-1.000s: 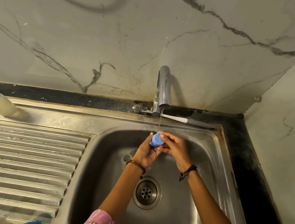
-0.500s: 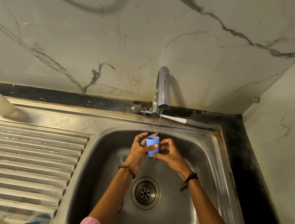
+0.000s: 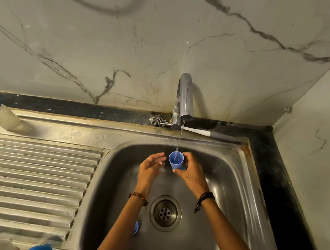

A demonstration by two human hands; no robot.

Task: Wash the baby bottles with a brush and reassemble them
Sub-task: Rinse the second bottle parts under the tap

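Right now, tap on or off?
On. A thin stream falls from the tap into the blue cap, held mouth-up by the right hand.

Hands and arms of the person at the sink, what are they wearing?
The left hand has a thin ring on one finger and a brown beaded bracelet at the wrist. The right hand has a black cord band with a dangling end at its wrist. Both forearms are bare; a pink sleeve edge barely shows at the bottom.

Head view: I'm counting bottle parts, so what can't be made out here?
- Blue piece in the sink: mostly hidden under the left forearm.
- Bottle on the drainboard: cut off by the left edge.
- Blue item: cut off by the bottom edge.
- Brush: partly behind the tap.
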